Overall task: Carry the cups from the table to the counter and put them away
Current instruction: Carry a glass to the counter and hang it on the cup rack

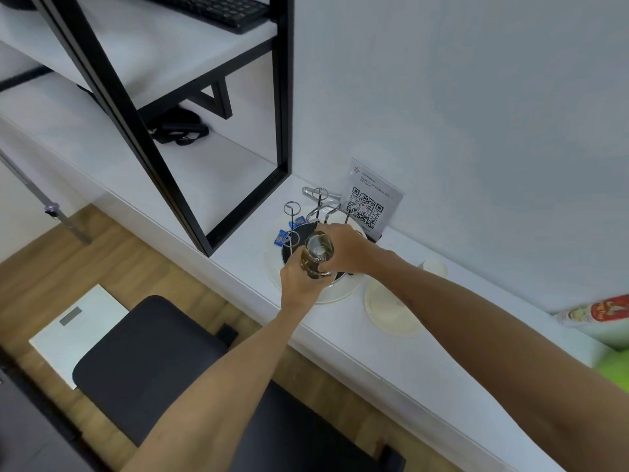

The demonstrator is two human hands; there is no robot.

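Both hands meet over the wire cup rack (308,212) near the front edge of the white counter (340,335). The left hand (297,277) curls round the base of a clear glass cup (316,255), held tilted above the rack's dark base. The right hand (343,248) seems to pinch the cup's side, though its fingertips are hidden behind the glass (so I cannot tell for sure). The risk is the rim knocking a wire peg, or the smooth glass slipping, if it is lowered off-line. The rack's near pegs and plate (343,289) are partly covered by the hands
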